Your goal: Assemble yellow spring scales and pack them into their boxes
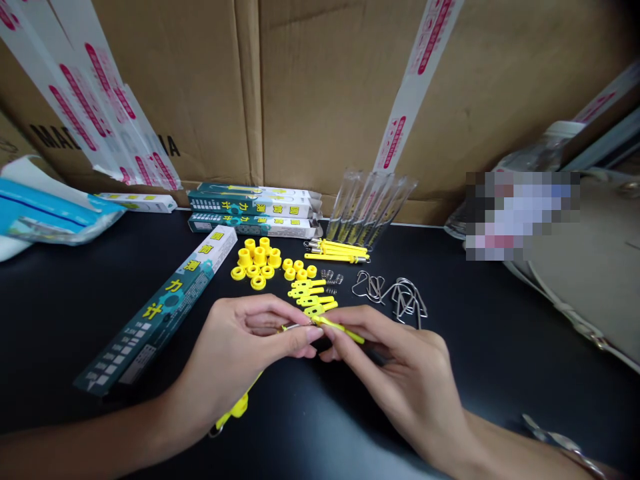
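Observation:
My right hand [400,367] pinches a slim yellow plastic rod [353,333] between thumb and fingers. My left hand [255,340] is closed on a thin metal piece [296,326], mostly covered by the fingers. The two held parts meet, or nearly meet, at the fingertips. Below my left hand lies a yellow part [239,407] with a wire hook at its end; the hand hides much of it. Just beyond my fingertips are several flat-ended yellow pieces [313,300] and small coil springs [330,277].
Behind are yellow collars [259,255], small yellow caps [300,265], yellow rods with springs [337,251] and clear tubes [370,210]. Wire hooks [410,300] lie right. A printed box [165,307] lies left, stacked boxes [255,210] behind. A bag [580,267] and bottle [540,150] stand right.

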Available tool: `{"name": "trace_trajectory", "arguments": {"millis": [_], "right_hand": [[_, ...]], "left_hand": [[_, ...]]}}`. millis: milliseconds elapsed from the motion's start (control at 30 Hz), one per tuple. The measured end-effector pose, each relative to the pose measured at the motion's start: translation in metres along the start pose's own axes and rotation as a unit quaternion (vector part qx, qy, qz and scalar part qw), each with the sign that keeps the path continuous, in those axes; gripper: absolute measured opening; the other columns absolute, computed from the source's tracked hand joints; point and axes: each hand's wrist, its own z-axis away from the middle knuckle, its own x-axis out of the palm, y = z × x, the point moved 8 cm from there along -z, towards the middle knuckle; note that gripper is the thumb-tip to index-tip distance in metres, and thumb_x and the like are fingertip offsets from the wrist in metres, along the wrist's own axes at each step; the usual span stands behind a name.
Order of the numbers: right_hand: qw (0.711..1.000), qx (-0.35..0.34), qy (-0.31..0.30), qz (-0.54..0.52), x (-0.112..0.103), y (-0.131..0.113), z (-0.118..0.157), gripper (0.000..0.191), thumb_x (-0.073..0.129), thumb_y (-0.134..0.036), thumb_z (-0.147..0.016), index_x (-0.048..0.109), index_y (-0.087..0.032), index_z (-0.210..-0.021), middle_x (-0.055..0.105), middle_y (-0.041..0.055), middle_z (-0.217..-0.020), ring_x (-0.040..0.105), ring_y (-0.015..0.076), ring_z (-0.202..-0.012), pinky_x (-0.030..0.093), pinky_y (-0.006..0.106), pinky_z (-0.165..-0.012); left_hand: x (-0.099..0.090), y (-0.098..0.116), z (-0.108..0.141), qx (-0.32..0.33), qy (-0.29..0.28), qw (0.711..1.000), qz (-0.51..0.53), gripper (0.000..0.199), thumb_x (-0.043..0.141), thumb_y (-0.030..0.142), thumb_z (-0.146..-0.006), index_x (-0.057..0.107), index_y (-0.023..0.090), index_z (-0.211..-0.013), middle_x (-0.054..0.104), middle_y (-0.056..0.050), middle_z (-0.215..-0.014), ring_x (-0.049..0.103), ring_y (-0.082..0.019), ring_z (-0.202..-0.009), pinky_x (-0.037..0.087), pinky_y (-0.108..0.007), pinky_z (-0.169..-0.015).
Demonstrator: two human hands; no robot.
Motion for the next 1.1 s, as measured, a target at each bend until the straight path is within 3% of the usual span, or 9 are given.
{"name": "trace_trajectory", "arguments": {"millis": [267,700,867,1100], "right_hand": [[0.998,0.047,-0.005,-0.032,0.002,0.009,0.0,0.008,0.063,-0.017,-0.094,0.07,-0.02,-0.099,0.078,-0.0016,-0.08,0.076,0.0107,-0.064,0.061,0.014,-0.063],[0.993,0.095,-0.013,-0.067,0.005,0.016,0.001,0.009,0.062,-0.023,-0.095,0.068,-0.017,-0.1,0.079,0.0032,-0.084,0.077,0.0139,-0.067,0.062,0.019,-0.064],[0.993,0.091,-0.01,-0.072,0.005,0.015,0.002,0.008,0.063,-0.023,-0.094,0.067,-0.017,-0.097,0.076,0.0013,-0.08,0.075,0.011,-0.065,0.06,0.015,-0.063],[0.994,0.084,-0.023,-0.064,0.006,0.014,0.001,0.007,0.061,-0.023,-0.096,0.066,-0.019,-0.099,0.078,0.0013,-0.084,0.074,0.01,-0.066,0.059,0.014,-0.064]], "left_hand": [[0.004,0.0,0.001,-0.01,-0.007,0.998,0.063,0.019,0.088,0.019,-0.068,0.069,0.018,-0.065,0.08,0.0,-0.069,0.077,-0.016,-0.065,0.064,-0.021,-0.065],[0.007,-0.006,0.0,-0.03,-0.036,0.997,0.055,0.018,0.087,0.026,-0.072,0.071,0.017,-0.077,0.08,0.001,-0.07,0.077,-0.015,-0.065,0.062,-0.017,-0.064],[0.006,-0.008,-0.003,-0.027,-0.032,0.998,0.053,0.022,0.088,0.025,-0.07,0.07,0.016,-0.078,0.079,0.001,-0.068,0.076,-0.014,-0.063,0.062,-0.017,-0.062],[0.009,-0.001,-0.002,-0.002,-0.042,0.999,0.027,0.017,0.083,0.022,-0.074,0.068,0.015,-0.079,0.073,0.003,-0.062,0.063,-0.007,-0.049,0.052,-0.011,-0.044]]}}
